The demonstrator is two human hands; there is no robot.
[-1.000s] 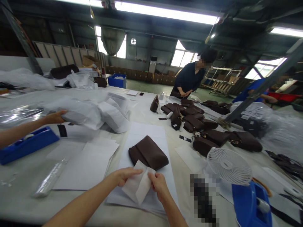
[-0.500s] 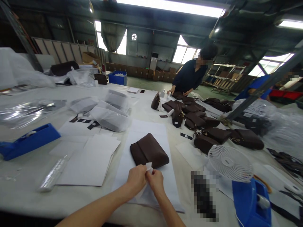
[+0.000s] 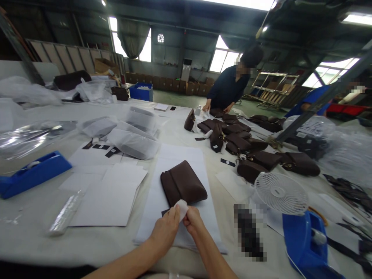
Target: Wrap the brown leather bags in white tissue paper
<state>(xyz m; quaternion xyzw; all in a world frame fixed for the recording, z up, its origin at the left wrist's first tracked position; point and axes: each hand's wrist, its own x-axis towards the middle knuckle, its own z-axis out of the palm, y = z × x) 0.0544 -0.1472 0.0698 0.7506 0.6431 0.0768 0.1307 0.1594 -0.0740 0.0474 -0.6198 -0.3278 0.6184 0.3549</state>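
A dark brown leather bag (image 3: pixel 186 180) lies on a stack of white paper sheets (image 3: pixel 162 162) in front of me. At its near edge my left hand (image 3: pixel 166 228) and my right hand (image 3: pixel 193 220) meet, both closed on a small piece of white tissue paper (image 3: pixel 183 207). What the tissue covers is hidden. A bit of a black tag (image 3: pixel 165 212) shows beside my left fingers, close to the bag's lower edge.
Left are white cards (image 3: pixel 109 197), a clear plastic roll (image 3: pixel 65 213), a blue tape dispenser (image 3: pixel 37 172) and wrapped bags (image 3: pixel 132 139). Right are a white fan (image 3: pixel 280 192), a second blue dispenser (image 3: pixel 305 240) and several brown bags (image 3: pixel 238 143). A person (image 3: pixel 232 87) stands across the table.
My left hand has shifted slightly, its fingers now lying over the tissue, and more tissue shows. A black tag has come into view beside it. The bag has barely moved.
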